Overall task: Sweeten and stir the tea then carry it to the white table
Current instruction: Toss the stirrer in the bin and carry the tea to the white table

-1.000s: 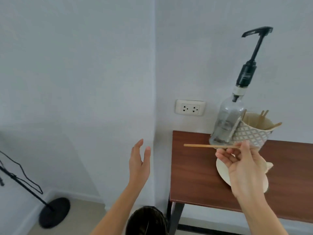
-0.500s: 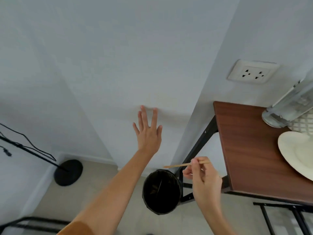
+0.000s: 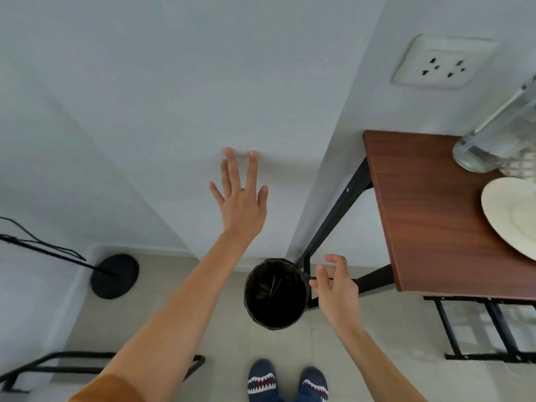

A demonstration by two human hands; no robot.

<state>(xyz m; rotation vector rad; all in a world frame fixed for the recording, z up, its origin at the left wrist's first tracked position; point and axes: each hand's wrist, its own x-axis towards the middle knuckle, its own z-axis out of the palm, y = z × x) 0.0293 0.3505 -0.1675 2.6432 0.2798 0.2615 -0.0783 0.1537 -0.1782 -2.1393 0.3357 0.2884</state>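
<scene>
The wall (image 3: pixel 145 97) fills the upper left of the frame; the left hand (image 3: pixel 242 207) spreads flat toward it, empty, perhaps for balance. The table (image 3: pixel 429 213) at the right carries a plate (image 3: pixel 510 219). The bin (image 3: pixel 275 294) stands low at the center; the right hand (image 3: pixel 336 288) is beside it, fingers loose, holding nothing. No tea is visible.

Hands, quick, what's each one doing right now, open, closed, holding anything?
Left hand: open, fingers spread, holding nothing.
Right hand: open, fingers loosely curled beside the black bin, holding nothing.
</scene>
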